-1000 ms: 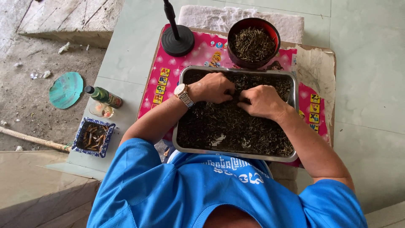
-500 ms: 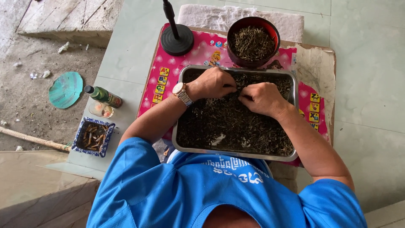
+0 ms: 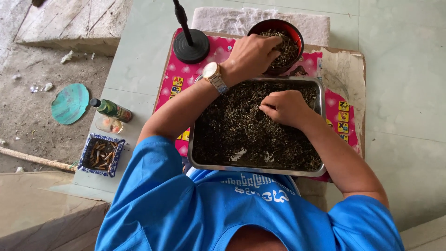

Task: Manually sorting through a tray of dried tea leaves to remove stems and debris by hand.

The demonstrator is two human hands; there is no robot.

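Observation:
A metal tray (image 3: pixel 197 122) full of dark dried leaf bits lies on a pink patterned mat (image 3: pixel 173 81) in front of me. My left hand (image 3: pixel 253 55), with a gold watch on the wrist, reaches past the tray's far edge, its fingertips over the dark red bowl (image 3: pixel 274 25) of sorted dry bits. Whether the fingers pinch anything I cannot tell. My right hand (image 3: pixel 285 108) rests in the tray's right half, fingertips pinched together among the leaves.
A black round stand base (image 3: pixel 190 46) with a pole sits at the mat's far left corner. A white cloth (image 3: pixel 218 18) lies behind the bowl. On the left are a small green bottle (image 3: pixel 110 109), a blue patterned dish (image 3: pixel 101 155) and a teal disc (image 3: pixel 69 103).
My left hand has left the tray and moved up and right to the red bowl. My right hand stayed in the tray, shifting slightly.

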